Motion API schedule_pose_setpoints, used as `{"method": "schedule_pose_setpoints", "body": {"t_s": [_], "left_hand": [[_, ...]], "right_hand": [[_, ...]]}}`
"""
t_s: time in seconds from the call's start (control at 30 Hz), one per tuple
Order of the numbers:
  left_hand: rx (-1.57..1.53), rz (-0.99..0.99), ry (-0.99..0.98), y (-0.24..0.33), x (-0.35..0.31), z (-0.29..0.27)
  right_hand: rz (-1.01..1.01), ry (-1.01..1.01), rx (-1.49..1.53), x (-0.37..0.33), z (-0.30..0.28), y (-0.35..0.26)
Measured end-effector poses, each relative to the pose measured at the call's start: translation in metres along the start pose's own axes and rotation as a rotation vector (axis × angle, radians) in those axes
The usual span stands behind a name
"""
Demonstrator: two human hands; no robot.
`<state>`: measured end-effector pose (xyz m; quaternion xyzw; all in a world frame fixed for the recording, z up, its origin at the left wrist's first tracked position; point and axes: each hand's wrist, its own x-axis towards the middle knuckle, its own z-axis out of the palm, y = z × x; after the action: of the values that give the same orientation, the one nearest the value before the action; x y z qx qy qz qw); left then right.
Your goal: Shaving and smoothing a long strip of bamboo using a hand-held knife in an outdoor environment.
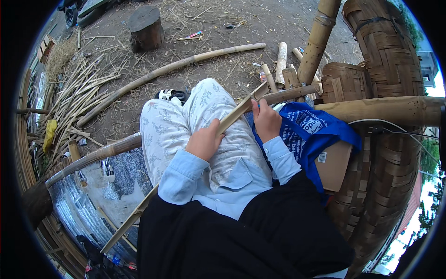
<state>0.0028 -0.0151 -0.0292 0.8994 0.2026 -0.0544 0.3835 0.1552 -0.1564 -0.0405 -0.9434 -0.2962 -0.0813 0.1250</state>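
A long split bamboo strip [235, 115] slants across my lap, its hollow face partly showing. Its far end rises past my knees, and the other end runs under my left forearm to the lower left. My left hand [205, 141] is closed around the strip over my thighs. Close to the far end, my right hand [267, 120] is closed with its fingertips at the strip's edge. A small bit of blue shows at those fingers, but what they hold is too small to make out.
A bamboo rail [104, 152] and foil-like sheet [123, 174] lie to my left. On the right are a blue bag [304, 125] with cardboard [335, 162], a bamboo post [318, 42] and woven bamboo [385, 56]. Ahead are a stump [146, 29], long pole [186, 60] and loose strips [76, 90].
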Motion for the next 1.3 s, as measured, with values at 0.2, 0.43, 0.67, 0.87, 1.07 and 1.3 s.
{"method": "schedule_pose_setpoints", "body": {"t_s": [0.2,0.43,0.67,0.87,1.07,1.3], "left_hand": [[-0.066,0.039,-0.002,-0.006,0.003,-0.001],[-0.063,0.017,-0.035,-0.003,0.007,0.002],[-0.038,0.004,-0.048,0.0,0.014,0.0],[-0.061,-0.02,-0.03,0.003,0.015,0.001],[-0.095,0.006,-0.037,-0.003,0.009,0.001],[-0.1,-0.021,-0.017,-0.005,0.008,0.004]], "right_hand": [[0.017,-0.024,-0.058,0.013,0.009,0.009],[-0.248,-0.031,-0.128,0.027,0.015,0.035],[-0.295,0.013,-0.16,0.035,0.032,0.047],[-0.285,0.039,-0.176,0.041,0.028,0.041],[-0.242,-0.03,0.026,0.025,0.009,0.032],[-0.34,-0.016,0.065,0.029,0.004,0.028]]}}
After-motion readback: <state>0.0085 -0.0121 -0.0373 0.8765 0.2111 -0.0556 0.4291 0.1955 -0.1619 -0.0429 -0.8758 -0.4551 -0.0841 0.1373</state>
